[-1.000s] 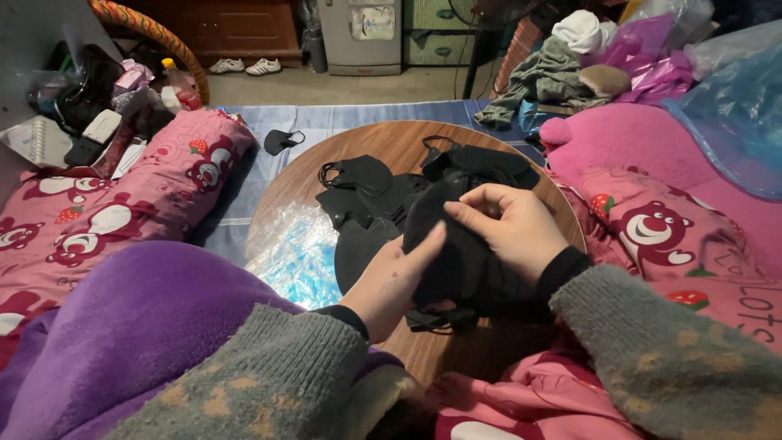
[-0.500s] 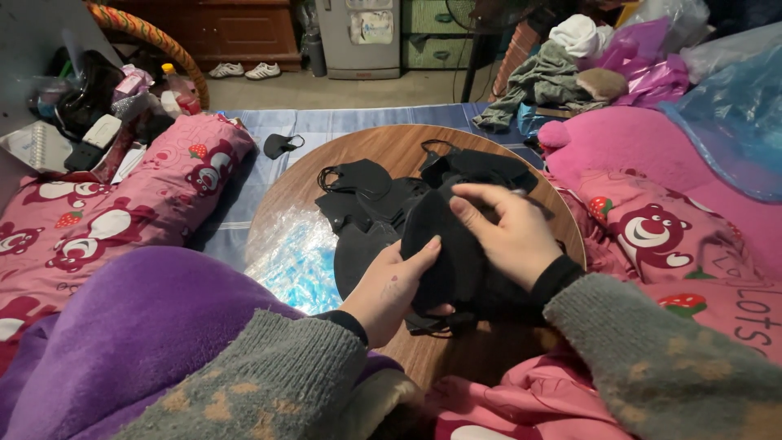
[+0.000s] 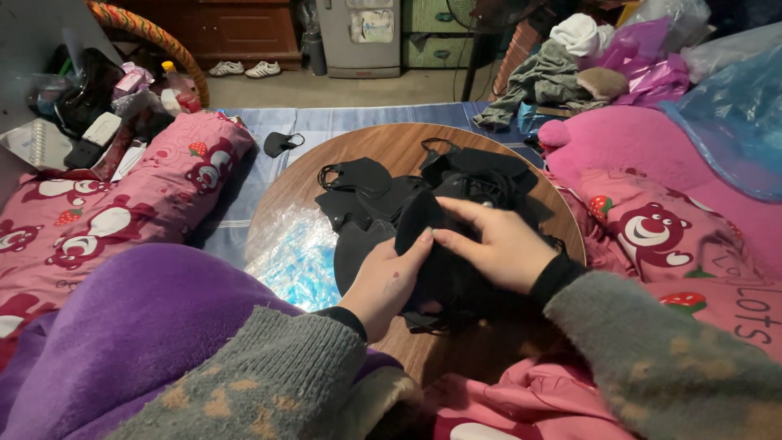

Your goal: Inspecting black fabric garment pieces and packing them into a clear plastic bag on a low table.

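Both my hands, left hand (image 3: 389,281) and right hand (image 3: 501,244), clamp one black mask stack (image 3: 444,261) mid-frame; more loose masks (image 3: 366,183) above remain unsorted on the surface (image 3: 391,143).

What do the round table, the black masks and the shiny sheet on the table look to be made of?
Round table: wood or wood veneer, brown with visible grain, slightly glossy. Black masks: soft matte fabric, creased, with thin ear loops. Shiny sheet: clear crinkled plastic film, judging by its glare.
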